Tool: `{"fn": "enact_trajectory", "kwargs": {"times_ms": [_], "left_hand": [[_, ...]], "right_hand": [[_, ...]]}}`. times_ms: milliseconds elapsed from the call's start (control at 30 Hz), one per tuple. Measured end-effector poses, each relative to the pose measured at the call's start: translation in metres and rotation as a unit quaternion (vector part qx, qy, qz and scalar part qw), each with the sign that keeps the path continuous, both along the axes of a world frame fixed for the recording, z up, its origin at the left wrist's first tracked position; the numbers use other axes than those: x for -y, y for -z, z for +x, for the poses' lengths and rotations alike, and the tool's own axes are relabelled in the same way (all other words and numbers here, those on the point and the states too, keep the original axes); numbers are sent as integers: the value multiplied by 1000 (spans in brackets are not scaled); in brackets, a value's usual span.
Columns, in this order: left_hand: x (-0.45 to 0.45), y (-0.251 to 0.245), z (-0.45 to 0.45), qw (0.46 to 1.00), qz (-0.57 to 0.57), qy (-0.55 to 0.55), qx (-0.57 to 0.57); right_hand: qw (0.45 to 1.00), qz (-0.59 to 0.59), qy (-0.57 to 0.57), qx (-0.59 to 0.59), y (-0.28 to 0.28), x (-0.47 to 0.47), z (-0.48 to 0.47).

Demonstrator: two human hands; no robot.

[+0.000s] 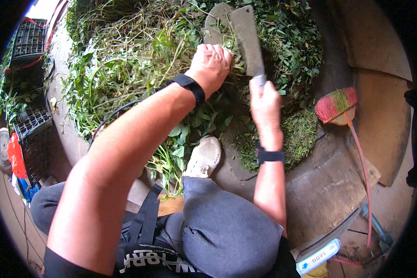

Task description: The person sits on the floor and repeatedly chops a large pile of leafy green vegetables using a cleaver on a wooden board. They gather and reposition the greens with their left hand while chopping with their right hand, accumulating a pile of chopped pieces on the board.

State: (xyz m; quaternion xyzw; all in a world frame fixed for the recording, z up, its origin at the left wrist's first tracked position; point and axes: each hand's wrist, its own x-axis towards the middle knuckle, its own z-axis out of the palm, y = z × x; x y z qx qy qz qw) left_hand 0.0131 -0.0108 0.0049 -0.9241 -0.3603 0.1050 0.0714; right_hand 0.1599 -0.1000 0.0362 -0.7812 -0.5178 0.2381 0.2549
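Note:
My right hand point(266, 100) grips the handle of a broad metal cleaver point(248, 41), its blade pointing away from me. Just left of the blade, my left hand point(212, 66) is closed on a bundle of green leafy stems point(173, 62). Their cut end lies by the blade, beside a rounded board or slab point(217, 22) partly under greenery. Whether the blade touches the stems cannot be told. A large heap of leafy vines spreads to the left, and chopped greens point(299, 139) lie on the floor at the right. Black bands circle both wrists.
A broom point(337, 104) with red and green bristles lies at the right, near wooden boards point(326, 194). Black plastic crates point(31, 121) stand at the left, near a round white fan-like object point(1, 146) and a red bag point(16, 156). My shoe point(205, 156) is close below the heap.

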Motion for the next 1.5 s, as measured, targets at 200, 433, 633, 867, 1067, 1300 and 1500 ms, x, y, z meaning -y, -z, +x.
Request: {"fn": "enact_trajectory", "kwargs": {"times_ms": [200, 433, 633, 867, 1067, 1300, 1500], "left_hand": [[-1, 6, -2, 999, -4, -20, 41], [-5, 2, -6, 999, -22, 5, 40], [-8, 2, -5, 998, -41, 20, 34], [-8, 4, -10, 998, -8, 36, 53], [-5, 6, -10, 998, -19, 10, 62], [-6, 11, -12, 998, -18, 17, 57], [-6, 9, -11, 996, 15, 23, 90]], "right_hand": [[945, 210, 29, -249, -58, -14, 33], [980, 186, 49, -49, -25, -22, 0], [987, 149, 4, -66, -6, -23, 35], [937, 260, 47, -229, -55, -30, 22], [998, -58, -25, 21, 9, -11, 5], [982, 147, 41, -114, -22, -22, 37], [999, 22, -38, 1, 6, -24, 0]]}}
